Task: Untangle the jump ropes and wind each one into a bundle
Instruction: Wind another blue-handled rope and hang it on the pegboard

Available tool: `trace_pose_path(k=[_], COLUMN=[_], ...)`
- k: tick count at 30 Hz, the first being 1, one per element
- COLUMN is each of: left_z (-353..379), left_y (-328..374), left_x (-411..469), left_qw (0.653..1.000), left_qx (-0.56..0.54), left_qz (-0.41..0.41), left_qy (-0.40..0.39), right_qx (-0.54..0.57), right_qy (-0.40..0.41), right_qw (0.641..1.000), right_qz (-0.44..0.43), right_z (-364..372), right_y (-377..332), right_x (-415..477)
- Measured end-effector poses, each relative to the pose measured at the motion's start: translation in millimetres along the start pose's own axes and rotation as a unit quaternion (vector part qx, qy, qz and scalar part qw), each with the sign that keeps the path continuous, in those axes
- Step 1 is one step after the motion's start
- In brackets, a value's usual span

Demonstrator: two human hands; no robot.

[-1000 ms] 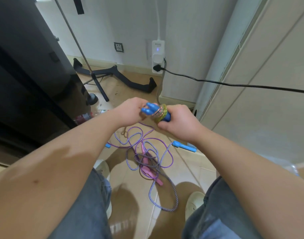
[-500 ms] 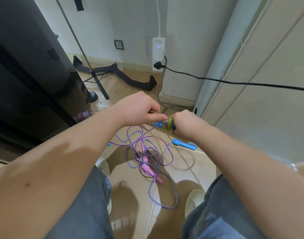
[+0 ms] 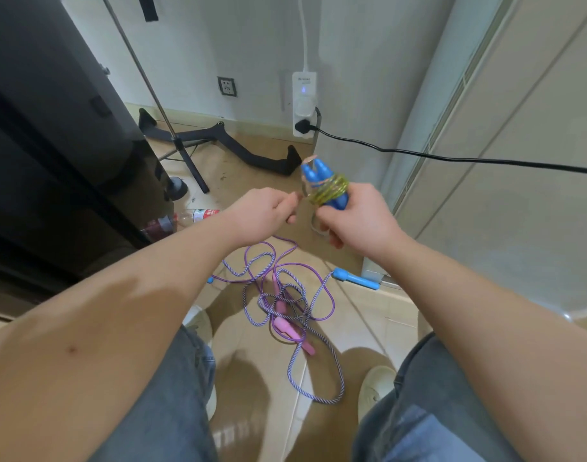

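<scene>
Tan floor tile (image 3: 368, 315) fills the lower frame, with the seated person's legs at 5 and 7 o'clock.

Purple-and-white rope tangle (image 3: 287, 296) lies on the tile at centre, between the shoes. Its loops cross one another, and pink handles (image 3: 282, 325) are buried in the middle. A pale blue handle (image 3: 355, 279) lies at 2 o'clock of the tangle; its cord cannot be traced. None of this is wound yet.

Right hand (image 3: 362, 221) is at 1 o'clock of the tangle, raised off the floor. Its fingers are curled fully round the lower ends of a pair of dark blue handles (image 3: 320, 171), held side by side with tips pointing to 11 o'clock.

Left hand (image 3: 262, 215) is at 9 o'clock of the right hand, apart from it. Its fingers are curled in, and thumb and forefinger pinch a thin clear strand (image 3: 303, 188).

Yellow-green rope coil (image 3: 330, 191) wraps both dark blue handles just above the right-hand fingers, turns stacked close.

Step in hand, judged: the first rope is near the end of winding. Only a short tail runs from the coil to the left hand.

Next move calls for tension on that tail and a tuck under a turn to lock the coil. The right-hand grip should stay steady so the turns do not slide off the tapered tips. After that, the floor tangle needs separating; at least two ropes seem mixed there.
</scene>
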State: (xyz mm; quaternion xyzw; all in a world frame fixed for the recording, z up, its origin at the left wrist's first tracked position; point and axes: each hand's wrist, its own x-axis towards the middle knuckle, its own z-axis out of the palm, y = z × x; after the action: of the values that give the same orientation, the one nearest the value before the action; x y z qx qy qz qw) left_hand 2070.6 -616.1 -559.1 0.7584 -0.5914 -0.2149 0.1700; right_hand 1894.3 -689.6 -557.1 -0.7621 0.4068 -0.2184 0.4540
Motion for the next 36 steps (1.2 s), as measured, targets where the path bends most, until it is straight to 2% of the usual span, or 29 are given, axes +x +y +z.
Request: trace_pose_path(k=[2, 4, 5, 8, 11, 14, 16, 18, 22, 24, 26, 28, 30, 33, 36], left_z=[4, 6, 6, 3, -5, -11, -13, -13, -10, -6, -2, 2, 5, 5, 1], left_y=[6, 10, 10, 6, 5, 3, -3, -6, -9, -7, -1, 8, 15, 23, 27], left_x=[-2, -4, -6, -7, -5, -2, -1, -2, -1, 0, -1, -3, -5, -10, -14], left_qw=[0.999, 0.997, 0.996, 0.99, 0.986, 0.986, 0.989, 0.995, 0.998, 0.992, 0.989, 0.994, 0.998, 0.99, 0.967], left_qx=[0.021, 0.028, 0.031, 0.056, 0.067, 0.063, 0.063, 0.043, -0.048, -0.096, -0.124, -0.099, -0.033, 0.071, 0.146], left_qz=[0.03, 0.052, 0.062, 0.107, 0.146, 0.155, 0.132, 0.086, -0.045, -0.076, -0.063, -0.03, 0.014, 0.1, 0.187], left_qy=[-0.017, -0.044, -0.055, -0.068, -0.036, 0.017, 0.015, 0.003, -0.004, -0.031, -0.044, -0.041, -0.044, -0.076, -0.089], right_qx=[-0.031, -0.143, -0.219, -0.404, -0.483, -0.473, -0.446, -0.381, -0.164, -0.076, -0.037, -0.059, -0.145, -0.309, -0.424], right_qy=[0.078, 0.105, 0.087, -0.037, -0.133, -0.211, -0.233, -0.233, -0.138, -0.085, -0.024, 0.043, 0.07, 0.034, -0.057], right_qw=[0.996, 0.983, 0.97, 0.912, 0.866, 0.849, 0.847, 0.873, 0.967, 0.99, 0.999, 0.997, 0.987, 0.95, 0.904], right_qz=[0.039, 0.049, 0.051, 0.056, -0.005, -0.108, -0.171, -0.196, -0.139, -0.082, -0.032, 0.002, 0.019, 0.029, 0.03], right_z=[-5, -12, -14, -11, 1, 8, 9, 8, 7, 8, 10, 8, 3, 1, 4], right_y=[6, 13, 16, 23, 26, 20, 14, 12, 8, 5, 4, 7, 9, 13, 13], right_x=[9, 15, 17, 14, 7, -1, -6, -8, -11, -10, -5, 2, 7, 7, 1])
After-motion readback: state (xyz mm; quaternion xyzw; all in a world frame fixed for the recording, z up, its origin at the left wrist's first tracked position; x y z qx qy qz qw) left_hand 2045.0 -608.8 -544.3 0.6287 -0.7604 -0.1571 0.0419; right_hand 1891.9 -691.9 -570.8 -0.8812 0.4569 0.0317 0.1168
